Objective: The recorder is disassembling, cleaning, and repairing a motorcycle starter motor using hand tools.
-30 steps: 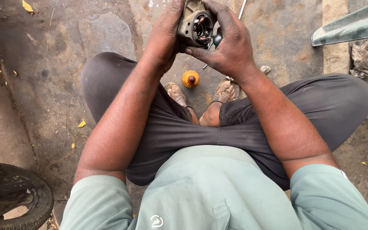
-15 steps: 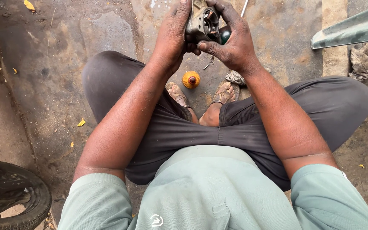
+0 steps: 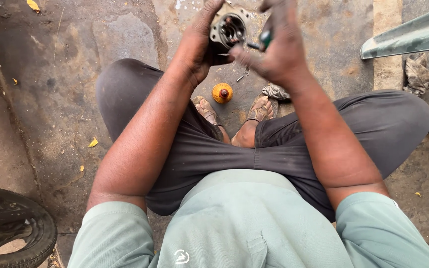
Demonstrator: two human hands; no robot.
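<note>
The left hand (image 3: 197, 42) grips a round metal housing (image 3: 229, 29) from its side, open face toward the camera, up at the frame's top edge, which cuts off the fingertips. The right hand (image 3: 279, 47) pinches a small green-handled tool (image 3: 263, 39) whose tip meets the housing; the bore's insides are too small to make out. Below, an orange bottle cap (image 3: 222, 93) stands on the concrete floor (image 3: 75, 74) between sandalled feet (image 3: 209, 111). A tyre (image 3: 11, 231) is cropped at lower left.
</note>
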